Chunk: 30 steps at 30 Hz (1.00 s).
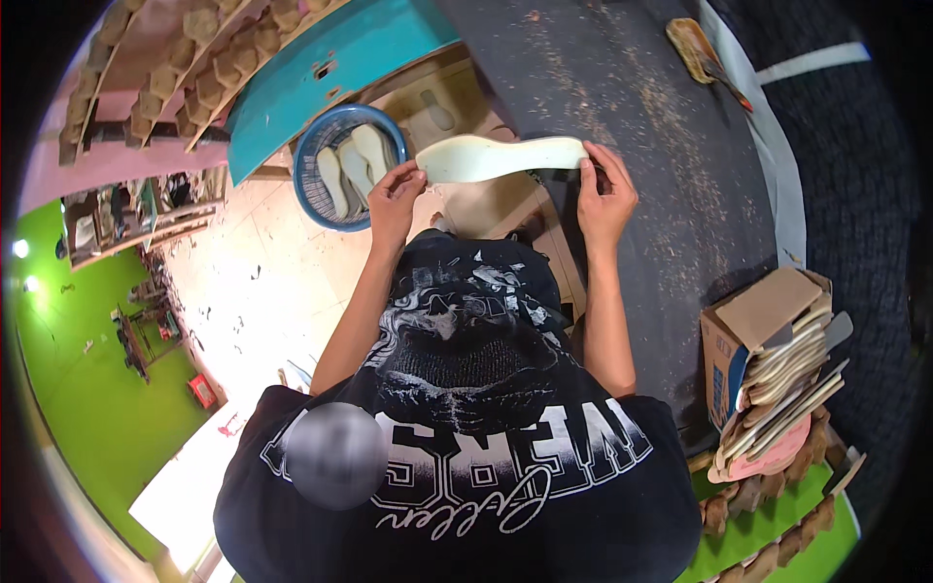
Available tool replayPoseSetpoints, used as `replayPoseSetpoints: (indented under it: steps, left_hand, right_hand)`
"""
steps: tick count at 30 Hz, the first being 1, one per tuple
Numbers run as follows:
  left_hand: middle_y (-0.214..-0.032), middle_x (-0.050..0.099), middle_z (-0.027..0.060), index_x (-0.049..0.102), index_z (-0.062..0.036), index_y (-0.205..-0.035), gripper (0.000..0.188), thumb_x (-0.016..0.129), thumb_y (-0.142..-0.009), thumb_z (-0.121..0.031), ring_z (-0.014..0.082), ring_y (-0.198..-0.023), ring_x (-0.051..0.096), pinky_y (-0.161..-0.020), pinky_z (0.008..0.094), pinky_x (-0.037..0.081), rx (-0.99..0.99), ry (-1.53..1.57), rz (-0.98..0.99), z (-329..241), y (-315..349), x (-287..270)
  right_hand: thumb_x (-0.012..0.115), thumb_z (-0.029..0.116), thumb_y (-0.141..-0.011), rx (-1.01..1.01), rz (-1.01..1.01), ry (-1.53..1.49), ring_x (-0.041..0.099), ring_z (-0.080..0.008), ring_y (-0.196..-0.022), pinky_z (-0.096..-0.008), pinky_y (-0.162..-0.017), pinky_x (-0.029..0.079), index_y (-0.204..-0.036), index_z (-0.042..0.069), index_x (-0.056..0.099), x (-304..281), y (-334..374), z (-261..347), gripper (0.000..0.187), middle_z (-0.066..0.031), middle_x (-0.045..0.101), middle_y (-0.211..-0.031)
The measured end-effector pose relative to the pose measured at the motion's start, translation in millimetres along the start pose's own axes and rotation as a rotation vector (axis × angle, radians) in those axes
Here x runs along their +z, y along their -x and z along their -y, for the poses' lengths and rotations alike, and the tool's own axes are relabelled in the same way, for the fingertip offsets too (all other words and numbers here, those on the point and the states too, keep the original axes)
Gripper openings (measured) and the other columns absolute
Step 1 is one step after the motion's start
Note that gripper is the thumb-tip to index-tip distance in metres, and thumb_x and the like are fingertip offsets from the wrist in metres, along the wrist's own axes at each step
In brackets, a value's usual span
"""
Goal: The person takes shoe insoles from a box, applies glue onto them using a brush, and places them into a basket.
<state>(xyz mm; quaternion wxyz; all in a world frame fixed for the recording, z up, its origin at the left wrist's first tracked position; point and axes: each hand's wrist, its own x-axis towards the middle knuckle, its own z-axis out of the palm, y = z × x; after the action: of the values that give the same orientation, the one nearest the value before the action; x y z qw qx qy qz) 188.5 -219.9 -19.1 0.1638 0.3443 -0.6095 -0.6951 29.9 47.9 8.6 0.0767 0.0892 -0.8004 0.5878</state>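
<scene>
A cream-white shoe insole (501,159) is held up crosswise before me, stretched between both hands. My left hand (397,190) pinches its left end between thumb and fingers. At the other end, my right hand (604,185) grips the tip, thumb on the near side and fingers behind. The insole bends in a gentle wave and narrows toward its middle. Just beyond my left hand, on the floor side, stands a round blue plastic basket (303,175) with several similar pale insoles (356,167) inside.
A dark worktable (680,194) strewn with shavings runs along my right. On it lie a brown tray-like piece (691,49) and a cardboard box (768,316) beside stacked flat sole pieces (782,389). A teal panel (321,83) and racks of brown shoe lasts (185,58) stand far left.
</scene>
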Motion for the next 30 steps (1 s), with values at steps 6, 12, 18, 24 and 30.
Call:
replayPoseSetpoints:
  steps: [6,12,18,24,30]
  left_hand:
    - [-0.119,0.074,0.0111,0.069,0.0063,-0.135,0.039,0.075,-0.098,-0.005,0.0142,-0.106,0.070,-0.098,0.0292,0.056,-0.079,-0.005,-0.046,11.6,-17.6,-99.3]
    - [-0.125,0.074,0.0119,0.064,0.0054,-0.142,0.047,0.074,-0.098,-0.007,0.0164,-0.110,0.071,-0.101,0.0308,0.054,-0.183,-0.026,0.033,59.6,-56.8,-222.9]
    - [-0.133,0.071,0.0144,0.064,0.0030,-0.143,0.053,0.077,-0.092,-0.003,0.0218,-0.111,0.073,-0.097,0.0333,0.058,-0.135,-0.407,0.047,126.5,-117.7,-321.7]
    - [-0.131,0.072,0.0173,0.065,-0.0020,-0.141,0.055,0.077,-0.088,-0.004,0.0261,-0.113,0.074,-0.094,0.0356,0.061,-0.063,-0.486,0.129,149.3,-199.3,-377.6]
    - [-0.144,0.066,0.0136,0.063,-0.0116,-0.145,0.056,0.075,-0.091,-0.003,0.0268,-0.124,0.070,-0.099,0.0392,0.061,-0.035,-0.677,0.357,174.3,-284.5,-366.4]
  right_hand:
    - [0.072,0.000,-0.094,0.081,0.240,-0.065,0.074,-0.0197,-0.097,-0.0304,-0.085,0.059,-0.117,0.001,0.080,87.8,29.1,11.4,0.024,-0.0129,0.077,-0.118]
    - [0.077,0.001,-0.087,0.114,0.435,0.071,0.075,-0.0252,-0.083,-0.0340,-0.078,0.060,-0.118,-0.003,0.075,193.0,94.3,-0.8,0.031,-0.0174,0.074,-0.117]
    - [0.082,0.009,-0.085,0.403,0.595,0.243,0.079,-0.0278,-0.091,-0.0386,-0.082,0.062,-0.123,-0.004,0.071,298.6,200.9,-35.2,0.042,-0.0212,0.072,-0.118]
    - [0.082,0.009,-0.084,0.635,0.577,0.214,0.077,-0.0295,-0.104,-0.0368,-0.091,0.063,-0.128,-0.006,0.068,398.4,268.1,-48.8,0.048,-0.0221,0.066,-0.130]
    - [0.084,0.004,-0.084,0.846,0.370,-0.082,0.073,-0.0302,-0.116,-0.0370,-0.096,0.062,-0.141,-0.012,0.059,465.9,305.5,-90.2,0.064,-0.0237,0.065,-0.134]
